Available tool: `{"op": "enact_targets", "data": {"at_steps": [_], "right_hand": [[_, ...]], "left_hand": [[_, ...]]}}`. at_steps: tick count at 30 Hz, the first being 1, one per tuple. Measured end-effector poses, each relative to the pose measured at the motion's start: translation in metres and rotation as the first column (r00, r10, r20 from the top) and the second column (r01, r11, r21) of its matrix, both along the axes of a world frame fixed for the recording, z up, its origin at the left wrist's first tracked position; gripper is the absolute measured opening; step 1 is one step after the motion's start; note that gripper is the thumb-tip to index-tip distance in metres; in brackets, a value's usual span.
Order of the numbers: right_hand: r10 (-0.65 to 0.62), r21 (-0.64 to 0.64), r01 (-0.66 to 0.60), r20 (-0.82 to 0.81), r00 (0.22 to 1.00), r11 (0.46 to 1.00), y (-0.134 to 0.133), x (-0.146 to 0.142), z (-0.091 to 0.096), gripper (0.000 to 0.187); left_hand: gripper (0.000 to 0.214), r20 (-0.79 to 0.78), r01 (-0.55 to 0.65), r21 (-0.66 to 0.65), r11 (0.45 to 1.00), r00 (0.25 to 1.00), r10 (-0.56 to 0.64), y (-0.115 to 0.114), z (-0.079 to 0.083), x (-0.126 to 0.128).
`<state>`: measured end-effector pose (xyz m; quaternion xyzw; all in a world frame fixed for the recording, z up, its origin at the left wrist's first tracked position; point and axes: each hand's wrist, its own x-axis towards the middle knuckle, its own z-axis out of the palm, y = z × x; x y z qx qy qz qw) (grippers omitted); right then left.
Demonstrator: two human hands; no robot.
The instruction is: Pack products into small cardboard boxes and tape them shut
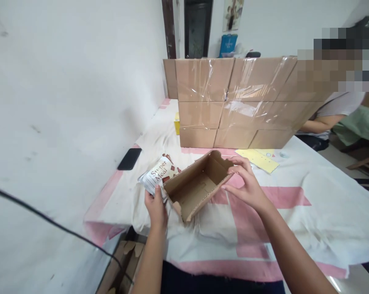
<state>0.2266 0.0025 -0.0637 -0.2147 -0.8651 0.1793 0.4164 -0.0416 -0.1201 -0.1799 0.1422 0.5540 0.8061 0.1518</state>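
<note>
My left hand (156,206) is closed on the lower end of a white foil pouch (156,173) printed "Super Meal", with brown pictures on it. Right beside the pouch is a small open cardboard box (199,185), tilted, its inside bare and brown. My right hand (244,181) pinches the far right side of this box, thumb on the outer wall and fingers at the rim. The pouch lies along the box's left side, outside it; whether the two touch is hard to see.
Taped cartons (202,114) form a wall across the table. A black phone (129,159) lies at left, a yellow card (260,160) at right, a yellow box (177,123) behind. Another person (337,110) sits at right. A black cable (49,220) crosses lower left.
</note>
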Motion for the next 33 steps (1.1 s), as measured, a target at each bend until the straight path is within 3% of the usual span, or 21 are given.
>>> {"op": "enact_targets", "data": {"at_steps": [4,7,11,14,17,20,23,26,28,30,33], "right_hand": [[-0.061,0.005,0.062,-0.061,0.996,0.998,-0.018,0.012,-0.007,0.026],[-0.05,0.024,0.052,-0.103,0.993,0.998,-0.018,0.011,-0.015,0.027],[-0.023,0.027,0.027,-0.15,0.988,0.999,-0.011,0.003,-0.027,0.029],[-0.024,0.012,0.027,-0.218,0.976,1.0,-0.011,-0.004,-0.037,0.031],[-0.037,0.025,0.047,-0.309,0.95,0.999,-0.015,-0.012,-0.048,0.033],[-0.053,0.033,0.071,-0.38,0.923,0.997,-0.019,-0.019,-0.055,0.034],[-0.066,0.043,0.091,-0.405,0.912,0.995,-0.02,-0.025,-0.056,0.035],[-0.06,0.05,0.088,-0.406,0.912,0.995,-0.019,-0.028,-0.054,0.035],[-0.06,0.039,0.083,-0.404,0.913,0.996,-0.019,-0.029,-0.054,0.035],[-0.059,0.025,0.075,-0.401,0.914,0.997,-0.02,-0.028,-0.054,0.035],[-0.063,0.016,0.075,-0.399,0.915,0.997,-0.021,-0.026,-0.055,0.034]], "left_hand": [[0.057,0.012,-0.059,0.108,0.992,0.998,0.058,-0.001,0.011,-0.011],[0.055,-0.065,-0.091,0.188,0.978,0.992,0.105,-0.008,0.044,-0.027],[0.053,-0.266,-0.097,0.282,0.954,0.948,0.175,-0.026,0.114,-0.053],[0.044,-0.472,-0.067,0.27,0.96,0.861,0.192,-0.039,0.173,-0.066],[0.043,-0.658,-0.046,0.22,0.974,0.73,0.183,-0.047,0.227,-0.065],[0.049,-0.749,0.011,0.12,0.993,0.657,0.083,-0.052,0.27,-0.047],[0.055,-0.88,0.001,-0.102,0.995,0.467,-0.091,-0.052,0.3,-0.018],[0.04,-0.929,-0.069,-0.316,0.946,0.225,-0.294,-0.044,0.319,0.012],[0.021,-0.883,-0.081,-0.468,0.88,0.089,-0.461,-0.031,0.327,0.028],[0.013,-0.779,-0.087,-0.621,0.779,-0.04,-0.625,-0.014,0.328,0.041],[0.01,-0.585,-0.117,-0.778,0.617,-0.225,-0.779,0.014,0.313,0.057]]}}
